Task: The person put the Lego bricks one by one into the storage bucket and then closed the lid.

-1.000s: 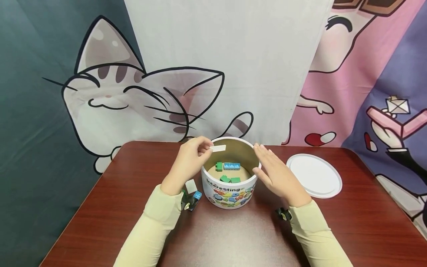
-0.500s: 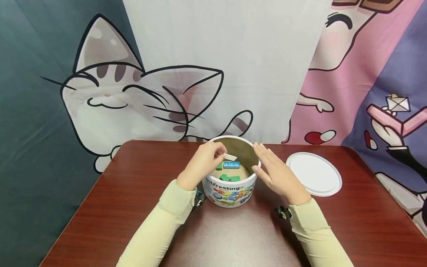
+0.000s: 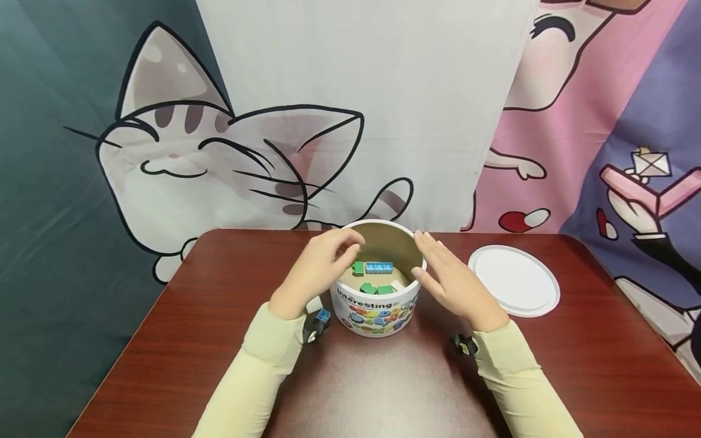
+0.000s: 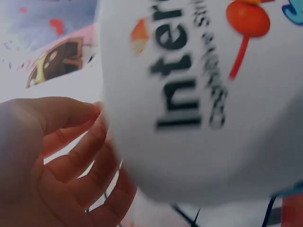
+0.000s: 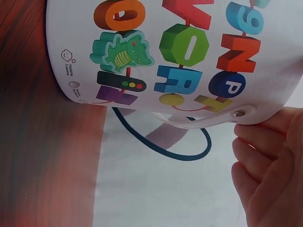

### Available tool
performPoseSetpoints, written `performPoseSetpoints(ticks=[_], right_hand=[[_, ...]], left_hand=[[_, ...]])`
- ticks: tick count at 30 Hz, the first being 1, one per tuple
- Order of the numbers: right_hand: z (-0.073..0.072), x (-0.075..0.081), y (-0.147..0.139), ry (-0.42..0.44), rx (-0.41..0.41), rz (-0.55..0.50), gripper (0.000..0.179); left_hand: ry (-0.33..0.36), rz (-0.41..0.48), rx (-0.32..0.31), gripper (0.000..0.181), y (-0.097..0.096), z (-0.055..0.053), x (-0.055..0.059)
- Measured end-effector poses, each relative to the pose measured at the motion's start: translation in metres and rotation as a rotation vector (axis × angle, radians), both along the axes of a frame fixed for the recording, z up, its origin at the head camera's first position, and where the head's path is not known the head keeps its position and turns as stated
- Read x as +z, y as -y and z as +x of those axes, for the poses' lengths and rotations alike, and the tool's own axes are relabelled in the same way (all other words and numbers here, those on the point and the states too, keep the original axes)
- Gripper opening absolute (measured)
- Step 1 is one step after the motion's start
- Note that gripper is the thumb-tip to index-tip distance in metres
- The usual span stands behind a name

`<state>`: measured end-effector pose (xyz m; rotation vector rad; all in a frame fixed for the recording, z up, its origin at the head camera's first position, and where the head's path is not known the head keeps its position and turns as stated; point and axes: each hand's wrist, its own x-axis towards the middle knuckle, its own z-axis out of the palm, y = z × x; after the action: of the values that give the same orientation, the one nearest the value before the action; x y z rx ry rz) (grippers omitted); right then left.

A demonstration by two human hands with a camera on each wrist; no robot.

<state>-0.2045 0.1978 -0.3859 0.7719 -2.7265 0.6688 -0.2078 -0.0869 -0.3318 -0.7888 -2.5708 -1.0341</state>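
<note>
A round white bucket [image 3: 375, 316] with "Interesting" and colourful shapes printed on its side stands on the table. Inside it lie a blue toy brick [image 3: 379, 267], several green bricks [image 3: 358, 269] and a white brick [image 3: 397, 285]. My left hand [image 3: 314, 267] hovers at the bucket's left rim, fingers loosely bent, nothing in them. In the left wrist view the same hand [image 4: 71, 151] is beside the printed wall. On the right rim rests my right hand [image 3: 454, 280], its fingers nearly straight. The right wrist view has these fingers [image 5: 265, 151] against the wall near the handle's rivet.
A white round lid [image 3: 515, 281] lies on the table to the right of the bucket. Left of the bucket, partly behind the left wrist, are a white piece [image 3: 314, 304] and a blue brick [image 3: 323, 316]. A cartoon cloth hangs behind the table [image 3: 181, 340].
My left hand carried the white brick into the bucket and let it go on the bottom, then drew back left to the rim. My right hand has stayed at the right rim.
</note>
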Motion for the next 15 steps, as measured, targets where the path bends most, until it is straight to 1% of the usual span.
performPoseSetpoints(ticks=[3, 5, 7, 10, 13, 15], right_hand=[[0.000, 0.000, 0.001, 0.006, -0.001, 0.005, 0.068], [0.000, 0.000, 0.001, 0.008, -0.003, 0.007, 0.068], [0.000, 0.000, 0.000, 0.009, -0.004, 0.007, 0.069], [0.000, 0.001, 0.000, 0.010, -0.006, 0.009, 0.069], [0.001, 0.002, 0.000, 0.013, -0.009, 0.010, 0.069], [0.001, 0.002, 0.000, 0.012, -0.009, 0.011, 0.069]], left_hand=[[-0.021, 0.036, 0.029, 0.014, 0.015, 0.006, 0.001], [-0.024, 0.040, 0.050, 0.014, 0.024, 0.011, 0.000], [-0.010, 0.032, 0.068, 0.015, 0.032, 0.014, -0.001], [0.023, 0.007, 0.088, 0.016, 0.045, 0.018, -0.006], [0.062, -0.035, 0.092, 0.016, 0.057, 0.019, -0.014], [0.093, -0.072, 0.084, 0.016, 0.065, 0.020, -0.018]])
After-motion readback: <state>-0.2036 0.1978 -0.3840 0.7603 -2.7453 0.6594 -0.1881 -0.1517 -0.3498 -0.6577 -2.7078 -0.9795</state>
